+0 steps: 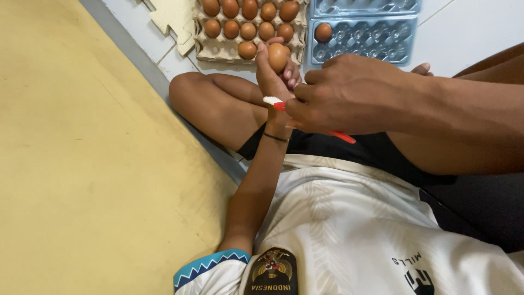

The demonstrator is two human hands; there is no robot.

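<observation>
the left hand (pixel 275 74) has its grip closed round a brown egg (pixel 278 56), fingers curled behind it and the thumb up its near side, so the egg stands proud above the fingertips. the right hand (pixel 349 93) is pinched shut on a toothbrush (pixel 273 102) with a red handle, its white bristle head pointing to 9 o'clock, just under the egg and against the left hand's heel.

judging from this hold, the egg could crack if the left fingers tighten against a hard brush stroke, or slip free and fall to the tiled floor (pixel 480 38).

the egg looks smooth, evenly brown, whole; any dirt is too small to tell. at 12 o'clock lies a cardboard egg tray (pixel 210 52) holding more brown eggs; at 1 o'clock a clear plastic egg carton (pixel 382 38) holds one egg (pixel 323 31).
</observation>
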